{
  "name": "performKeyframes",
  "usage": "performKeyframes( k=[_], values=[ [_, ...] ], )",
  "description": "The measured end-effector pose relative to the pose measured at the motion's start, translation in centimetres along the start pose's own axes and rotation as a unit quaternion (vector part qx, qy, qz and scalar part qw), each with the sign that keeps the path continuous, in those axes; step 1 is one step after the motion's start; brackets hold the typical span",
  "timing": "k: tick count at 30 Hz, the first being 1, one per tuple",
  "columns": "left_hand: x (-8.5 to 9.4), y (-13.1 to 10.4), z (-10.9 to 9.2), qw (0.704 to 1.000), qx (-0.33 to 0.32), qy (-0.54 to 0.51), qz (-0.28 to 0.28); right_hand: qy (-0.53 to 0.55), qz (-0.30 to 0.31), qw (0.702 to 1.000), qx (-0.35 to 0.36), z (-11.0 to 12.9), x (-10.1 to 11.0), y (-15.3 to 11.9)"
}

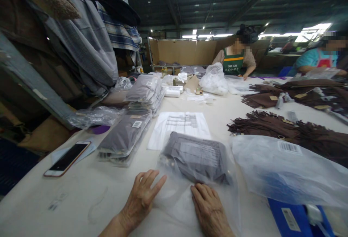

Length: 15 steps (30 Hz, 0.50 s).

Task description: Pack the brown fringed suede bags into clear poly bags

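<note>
Fingers (152,184) of the left hand (141,199) lie spread and flat on the worktop (89,189) at the edge of a clear plastic bag (176,200), while the right hand (209,209) rests flat on the bag, fingers together, gripping nothing. Low in the centre of the frame, that bag holds a folded grey garment (197,159). It looks light, soft and slippery, best pinched at its open near edge; a phone (67,158) lies at lower left.

The right hand (210,211) is cut off by the near edge at the wrist — so is the blue box (296,219), near right. Print on the far paper sheet (181,126) — too small to read.
</note>
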<state>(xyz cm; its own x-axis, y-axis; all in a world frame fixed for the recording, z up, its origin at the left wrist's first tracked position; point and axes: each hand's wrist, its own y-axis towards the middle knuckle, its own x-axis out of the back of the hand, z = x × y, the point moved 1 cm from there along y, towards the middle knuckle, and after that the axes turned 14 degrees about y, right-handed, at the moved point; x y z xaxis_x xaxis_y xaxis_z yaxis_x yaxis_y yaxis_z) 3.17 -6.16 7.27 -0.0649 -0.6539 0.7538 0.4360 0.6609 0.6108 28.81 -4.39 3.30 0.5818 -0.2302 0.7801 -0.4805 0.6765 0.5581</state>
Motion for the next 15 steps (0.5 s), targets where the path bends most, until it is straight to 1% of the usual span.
performKeyframes(
  k=[2, 4, 6, 8, 11, 13, 15],
  values=[
    [-1.1, 0.5, 1.6, 0.998, -0.043, -0.037, -0.006, -0.004, 0.015, 1.000, 0.006, -0.5, 1.0, -0.7],
    [-1.9, 0.1, 2.8, 0.994, -0.069, -0.080, 0.019, -0.001, 0.001, 1.000, 0.021, -1.5, 2.2, -2.1],
    [-2.1, -0.7, 3.3, 0.988, -0.091, -0.114, 0.045, -0.010, -0.019, 0.999, 0.039, -2.9, 3.6, -4.1],
    [-1.5, -1.5, 3.3, 0.982, -0.095, -0.151, 0.063, -0.031, -0.035, 0.997, 0.060, -4.6, 4.7, -6.3],
    [0.0, -2.4, 3.0, 0.970, -0.085, -0.201, 0.105, -0.047, -0.027, 0.996, 0.071, -7.0, 5.5, -9.1],
    [0.8, -3.5, 2.8, 0.967, -0.083, -0.203, 0.128, -0.042, -0.012, 0.997, 0.060, -7.8, 5.7, -10.1],
    [1.0, -5.2, 2.8, 0.975, -0.085, -0.168, 0.115, -0.039, 0.005, 0.998, 0.043, -7.5, 6.2, -10.4]
  ],
)
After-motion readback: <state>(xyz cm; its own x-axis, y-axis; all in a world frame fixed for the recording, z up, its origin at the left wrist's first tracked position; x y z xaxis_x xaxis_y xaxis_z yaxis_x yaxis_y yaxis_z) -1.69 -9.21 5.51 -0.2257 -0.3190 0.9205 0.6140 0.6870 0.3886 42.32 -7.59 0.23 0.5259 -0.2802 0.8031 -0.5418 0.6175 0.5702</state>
